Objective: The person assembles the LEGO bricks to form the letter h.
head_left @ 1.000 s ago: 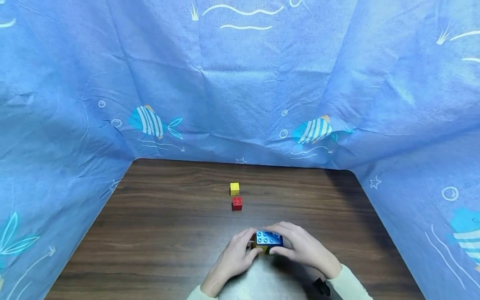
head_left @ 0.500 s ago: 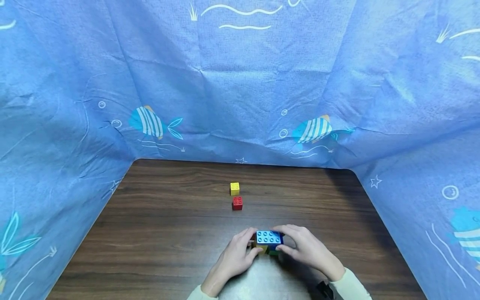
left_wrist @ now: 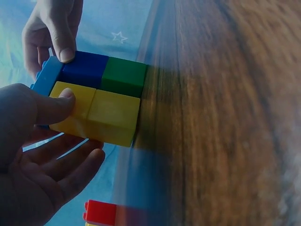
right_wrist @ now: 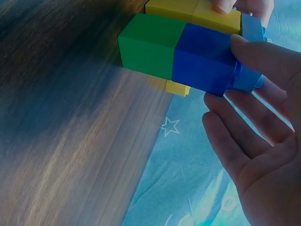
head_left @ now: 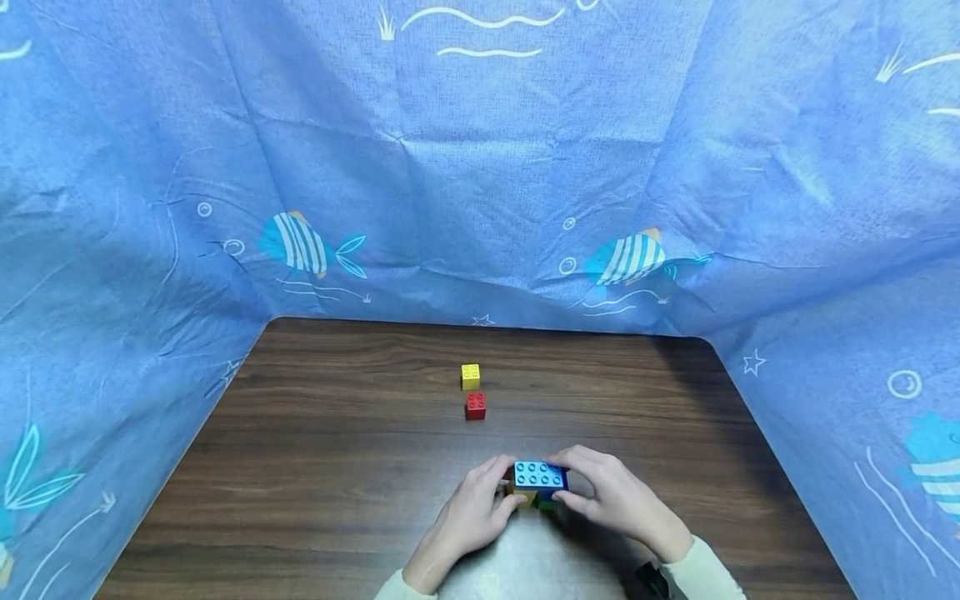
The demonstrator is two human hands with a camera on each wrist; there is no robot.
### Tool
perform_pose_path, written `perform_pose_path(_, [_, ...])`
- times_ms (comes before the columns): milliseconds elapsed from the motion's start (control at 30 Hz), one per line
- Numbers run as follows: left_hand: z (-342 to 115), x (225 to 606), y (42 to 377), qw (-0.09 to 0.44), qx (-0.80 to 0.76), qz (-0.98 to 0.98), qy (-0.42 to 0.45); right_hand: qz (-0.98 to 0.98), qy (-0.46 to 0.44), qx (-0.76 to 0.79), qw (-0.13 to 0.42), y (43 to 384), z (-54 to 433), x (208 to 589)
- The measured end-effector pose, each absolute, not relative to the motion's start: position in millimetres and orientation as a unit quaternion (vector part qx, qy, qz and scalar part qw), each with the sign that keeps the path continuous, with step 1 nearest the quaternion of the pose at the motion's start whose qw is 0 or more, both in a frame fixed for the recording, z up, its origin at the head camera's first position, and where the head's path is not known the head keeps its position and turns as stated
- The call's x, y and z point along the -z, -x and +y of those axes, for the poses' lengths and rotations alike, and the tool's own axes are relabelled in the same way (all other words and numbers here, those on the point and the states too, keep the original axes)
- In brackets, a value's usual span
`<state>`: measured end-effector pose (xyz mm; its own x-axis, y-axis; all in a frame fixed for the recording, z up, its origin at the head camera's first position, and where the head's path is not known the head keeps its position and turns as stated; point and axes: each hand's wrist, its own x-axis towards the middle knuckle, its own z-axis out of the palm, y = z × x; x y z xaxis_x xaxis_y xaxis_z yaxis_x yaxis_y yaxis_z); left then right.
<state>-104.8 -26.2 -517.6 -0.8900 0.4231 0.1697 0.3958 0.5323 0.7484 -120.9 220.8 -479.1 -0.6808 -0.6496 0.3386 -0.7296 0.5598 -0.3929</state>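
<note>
Since it frames pretty much everything, biggest first: a blue fish-print cloth (head_left: 480, 175) wraps the dark wood-grain bench (head_left: 315, 458) from 9 o'clock over 12 and round to 3. Next size down, the hands. Left hand (head_left: 470, 508) reaches in from 7 o'clock, right hand (head_left: 615, 500) from 5, both partly curled and pinching opposite ends of a brick stack (head_left: 540, 483), thumbs on the near face, index fingers round the far side.

That stack stands upright on the bench, roughly 5 o'clock from the middle of the head view. Its light blue brick (head_left: 540, 472) is on top, studs straight up, long axis running 9 to 3 o'clock. Under the 9 o'clock half are two yellow bricks (left_wrist: 113, 113); under the 3 o'clock half, a dark blue brick (right_wrist: 204, 59) over a green brick (right_wrist: 150, 44).

Head cam only gets a sliver of the green one, but the right wrist cam shows it nearly whole, plus dark blue studs peeking out below the light blue brick.

Smallest stuff: a loose red brick (head_left: 476, 407) between 10 and 11 o'clock of the stack, and a loose yellow brick (head_left: 470, 377) just past it, toward 12. Left wrist cam mostly crops that yellow one out.
</note>
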Motion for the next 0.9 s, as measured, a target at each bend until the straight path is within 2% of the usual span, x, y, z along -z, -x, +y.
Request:
perform_pose_path(400, [-27.1,519.5,103.5,-0.010,-0.404,0.881,-0.247,-0.880,-0.390,-0.262,0.069,120.9,219.4,480.6])
perform_pose_path(700, [-28.5,520.2,104.5,0.010,-0.399,0.885,-0.240,-0.879,-0.391,-0.265,0.057,121.4,218.5,480.6])
perform_pose_path(900, [-28.2,520.1,106.2,-0.004,-0.395,0.885,-0.245,-0.875,-0.365,-0.317,0.032,124.0,216.3,482.1])
